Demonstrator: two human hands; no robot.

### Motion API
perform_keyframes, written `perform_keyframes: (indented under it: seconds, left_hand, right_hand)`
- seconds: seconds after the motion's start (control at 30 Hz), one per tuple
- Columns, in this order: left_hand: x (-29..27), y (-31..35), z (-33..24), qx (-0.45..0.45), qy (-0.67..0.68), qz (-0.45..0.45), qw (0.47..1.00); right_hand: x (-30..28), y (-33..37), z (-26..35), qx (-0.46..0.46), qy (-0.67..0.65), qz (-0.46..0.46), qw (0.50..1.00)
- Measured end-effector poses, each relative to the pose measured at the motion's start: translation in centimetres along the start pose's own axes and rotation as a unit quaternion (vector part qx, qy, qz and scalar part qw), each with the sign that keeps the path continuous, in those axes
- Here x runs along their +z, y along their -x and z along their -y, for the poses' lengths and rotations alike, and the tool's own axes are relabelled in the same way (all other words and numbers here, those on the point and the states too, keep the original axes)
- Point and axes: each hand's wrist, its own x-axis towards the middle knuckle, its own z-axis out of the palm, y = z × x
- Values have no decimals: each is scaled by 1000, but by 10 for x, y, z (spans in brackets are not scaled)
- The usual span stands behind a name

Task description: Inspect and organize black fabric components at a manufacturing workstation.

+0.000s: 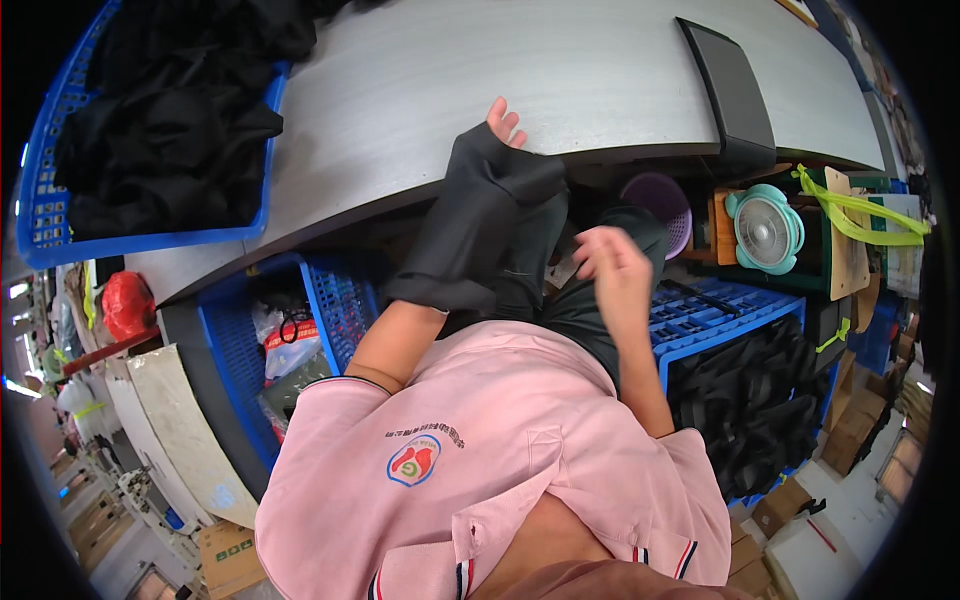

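Observation:
A black fabric sleeve-like piece (450,235) is pulled over my left forearm, from below the elbow up to the hand. Out of its far end show the fingertips of my left hand (506,122), apart and with nothing between them; the palm is hidden in the cloth. The hand is just over the near edge of the grey table (400,110). My right hand (615,265) hovers above my lap, off the cloth, its fingers loosely bent and slightly apart. It holds nothing that I can see.
A blue basket (150,247) heaped with black fabric stands on the table's left. Below are another blue basket (225,330) with bags and a blue crate (740,325) of black pieces. A purple bin (678,215), a teal fan (765,230) and a dark panel (730,95) are to the right.

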Motion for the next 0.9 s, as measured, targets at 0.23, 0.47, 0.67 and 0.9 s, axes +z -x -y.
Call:
perform_keyframes:
  seconds: [0.23, 0.47, 0.67, 0.9]
  left_hand:
    - [22, 47, -32, 141, -486, 181, 844]
    - [23, 49, -47, 120, -614, 210, 751]
    - [3, 54, -37, 134, -460, 228, 848]
    - [-39, 79, 30, -110, 112, 294, 943]
  right_hand:
    - [-11, -29, 14, -245, 204, 21, 948]
    - [2, -31, 3, 60, -120, 166, 977]
    - [-27, -16, 6, 35, -251, 183, 950]
    - [-25, -31, 17, 37, -464, 81, 881]
